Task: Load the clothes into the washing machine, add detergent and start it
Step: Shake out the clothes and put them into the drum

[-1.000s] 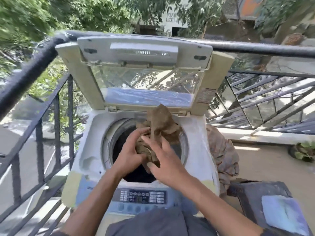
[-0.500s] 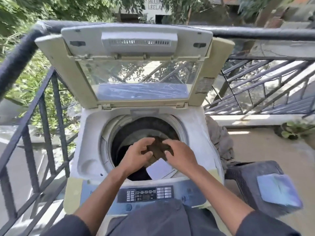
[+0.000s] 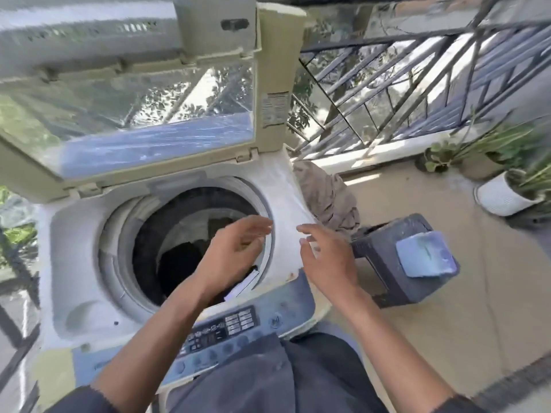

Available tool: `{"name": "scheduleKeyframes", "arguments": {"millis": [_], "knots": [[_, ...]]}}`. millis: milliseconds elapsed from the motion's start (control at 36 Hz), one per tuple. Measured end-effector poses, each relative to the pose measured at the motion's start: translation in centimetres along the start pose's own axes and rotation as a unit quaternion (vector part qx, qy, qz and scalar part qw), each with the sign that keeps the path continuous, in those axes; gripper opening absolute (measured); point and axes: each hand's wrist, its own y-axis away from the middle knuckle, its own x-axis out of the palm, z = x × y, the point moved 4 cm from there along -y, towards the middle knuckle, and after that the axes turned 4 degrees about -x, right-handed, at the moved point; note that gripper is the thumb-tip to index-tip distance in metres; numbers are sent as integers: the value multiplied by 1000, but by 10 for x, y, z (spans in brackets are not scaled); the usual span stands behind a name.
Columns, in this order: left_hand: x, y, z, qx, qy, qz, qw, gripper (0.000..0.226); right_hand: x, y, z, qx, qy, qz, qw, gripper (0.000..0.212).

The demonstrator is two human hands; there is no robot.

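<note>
Setting: outdoor balcony with a tan floor, sunlit, and trees beyond; the whole view is somewhat motion-blurred.
Left railing: dark metal bars at the far left edge, beside the machine.
Washing machine: white top-loading body on the left half of the view, with a blue control panel along its near edge.
Lid: cream-framed lid with a clear window, standing raised at the far side of the opening.
Drum: round opening, dark inside, with dark clothes lying low in it; their detail is too dim to tell.
Left hand: left hand held over the right side of the drum opening, fingers spread and loosely curved, holding nothing.
Right hand: right hand over the machine's right top edge, fingers extended and apart, empty, close to the left hand but not touching it.
Brown cloth: crumpled brown cloth just right of the machine, behind the right hand, hanging outside the drum.
Stool: dark plastic stool on the floor right of the machine, with a light blue packet lying on top.
Right railing: slanted dark bars along the far right.
Plants: potted plants at the far right, one in a white pot.
</note>
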Motion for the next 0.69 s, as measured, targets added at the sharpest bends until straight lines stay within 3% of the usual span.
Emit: {"name": "scheduleKeyframes", "arguments": {"millis": [139,250,444,583,694], "knots": [[24,-38,-35,42,-95,-11,995,35,-26,-28,-43,44,-17,-42,998,30],[51,-76,-71,111,-219,-9,969,32,-29,-65,-91,63,3,-12,998,26],[80,-180,-89,170,-441,81,878,35,3,-137,-177,78,57,81,992,32],[83,-243,-83,152,-542,104,820,34,37,-185,-216,39,98,183,977,25],[84,-265,-65,134,-591,138,783,42,64,-220,-243,72,92,245,963,26]]}}
